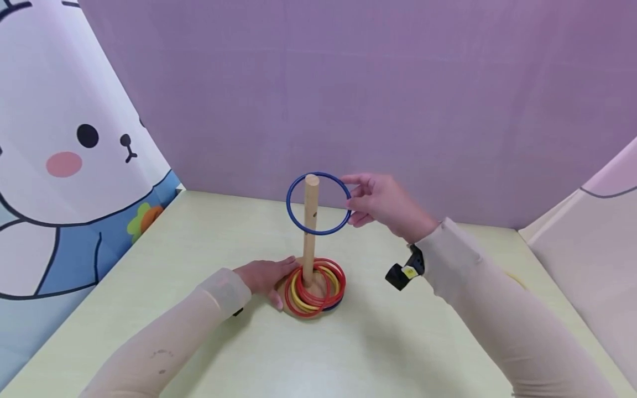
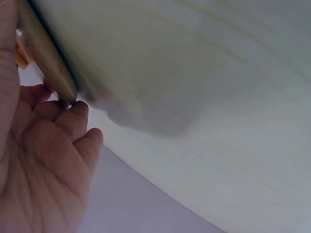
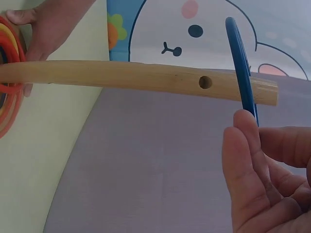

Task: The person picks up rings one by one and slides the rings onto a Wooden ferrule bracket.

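A wooden ring-toss post (image 1: pixel 310 232) stands upright on a round wooden base (image 1: pixel 282 287). In the head view, my left hand (image 1: pixel 264 278) holds the base by its left edge; the left wrist view shows that hand's fingertips against the rim. My right hand (image 1: pixel 380 202) pinches a blue ring (image 1: pixel 290 214) between thumb and fingers. In the right wrist view, the blue ring (image 3: pixel 238 53) is around the post (image 3: pixel 146 76) near its top end. Several red rings (image 1: pixel 342 271) and yellow rings (image 1: pixel 297 298) lie loosely stacked around the post's foot, with a blue edge beneath them.
The pale table (image 1: pixel 239 342) has a purple backdrop (image 1: pixel 348 83) behind it. At the left stands a printed cartoon panel (image 1: pixel 59 193), at the right a pale panel (image 1: pixel 597 232). Part of a yellow ring (image 1: pixel 516 280) shows beyond the right sleeve.
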`<state>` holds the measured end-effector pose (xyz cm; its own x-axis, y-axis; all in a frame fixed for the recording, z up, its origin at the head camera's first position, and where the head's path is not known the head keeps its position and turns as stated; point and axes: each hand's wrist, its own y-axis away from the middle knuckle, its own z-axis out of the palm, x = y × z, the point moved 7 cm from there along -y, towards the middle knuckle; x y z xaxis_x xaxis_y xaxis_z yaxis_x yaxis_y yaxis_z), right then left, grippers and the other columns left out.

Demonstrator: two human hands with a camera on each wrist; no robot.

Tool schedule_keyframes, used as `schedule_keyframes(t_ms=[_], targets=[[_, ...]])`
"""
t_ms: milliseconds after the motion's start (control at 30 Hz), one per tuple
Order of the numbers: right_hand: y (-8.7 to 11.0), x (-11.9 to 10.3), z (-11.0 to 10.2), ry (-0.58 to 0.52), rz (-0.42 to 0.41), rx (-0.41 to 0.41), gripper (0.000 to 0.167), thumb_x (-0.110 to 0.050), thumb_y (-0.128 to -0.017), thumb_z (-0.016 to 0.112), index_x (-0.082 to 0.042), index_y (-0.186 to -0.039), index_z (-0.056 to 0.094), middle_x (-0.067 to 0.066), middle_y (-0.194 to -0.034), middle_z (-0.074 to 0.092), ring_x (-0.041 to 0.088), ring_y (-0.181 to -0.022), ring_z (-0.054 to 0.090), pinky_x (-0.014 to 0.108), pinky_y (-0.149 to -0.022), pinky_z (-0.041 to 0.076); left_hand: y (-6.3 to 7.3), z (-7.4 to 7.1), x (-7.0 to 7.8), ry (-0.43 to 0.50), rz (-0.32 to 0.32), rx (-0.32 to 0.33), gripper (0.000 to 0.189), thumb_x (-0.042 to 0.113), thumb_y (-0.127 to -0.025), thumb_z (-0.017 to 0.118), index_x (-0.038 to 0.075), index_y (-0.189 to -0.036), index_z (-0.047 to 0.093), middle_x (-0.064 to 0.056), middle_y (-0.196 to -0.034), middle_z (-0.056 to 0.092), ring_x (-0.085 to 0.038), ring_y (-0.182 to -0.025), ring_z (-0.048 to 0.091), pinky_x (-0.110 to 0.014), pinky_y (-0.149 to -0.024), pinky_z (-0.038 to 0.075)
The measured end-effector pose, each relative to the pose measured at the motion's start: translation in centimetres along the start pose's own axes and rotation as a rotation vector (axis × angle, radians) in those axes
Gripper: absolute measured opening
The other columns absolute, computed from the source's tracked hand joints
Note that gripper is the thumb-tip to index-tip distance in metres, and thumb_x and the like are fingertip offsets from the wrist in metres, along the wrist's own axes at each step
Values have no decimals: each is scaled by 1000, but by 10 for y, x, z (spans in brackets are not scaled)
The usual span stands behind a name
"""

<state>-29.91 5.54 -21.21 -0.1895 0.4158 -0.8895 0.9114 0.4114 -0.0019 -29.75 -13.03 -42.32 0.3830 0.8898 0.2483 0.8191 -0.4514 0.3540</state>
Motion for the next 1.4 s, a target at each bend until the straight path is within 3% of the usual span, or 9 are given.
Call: schedule_keyframes(t_ms=[300, 533, 1033, 1400], targets=[[-3, 13, 9, 8, 50, -31, 47, 0, -92, 60, -2, -138, 50, 15, -89, 61, 22, -67, 67, 34, -69, 58, -1, 2, -2, 10, 9, 6, 98, 41, -73, 79, 19, -153, 26, -5, -157, 25, -32, -132, 43, -50, -104, 38], [-7, 24, 13, -2, 93, -104, 43, 0, -93, 59, 4, -135, 51, 11, -80, 60, 16, -59, 64, 32, -68, 58, -3, 2, 0, 0, 15, -9, 98, 42, -74, 79, 20, -153, 26, -4, -158, 22, -30, -134, 40, -47, -106, 37], [-19, 39, 27, 16, 149, -139, 42, -3, -92, 60, 2, -133, 54, 16, -87, 62, 19, -60, 63, 32, -67, 58, -6, 2, -1, -15, -3, -24, 98, 43, -74, 79, 22, -153, 25, -3, -158, 23, -32, -133, 41, -48, -106, 36], [-25, 59, 39, 14, 171, -137, 44, 0, -91, 61, 3, -134, 53, 16, -86, 60, 17, -57, 62, 33, -64, 58, -4, 0, -1, -11, 24, -16, 100, 43, -73, 79, 18, -153, 25, -5, -156, 27, -34, -128, 47, -50, -104, 38]])
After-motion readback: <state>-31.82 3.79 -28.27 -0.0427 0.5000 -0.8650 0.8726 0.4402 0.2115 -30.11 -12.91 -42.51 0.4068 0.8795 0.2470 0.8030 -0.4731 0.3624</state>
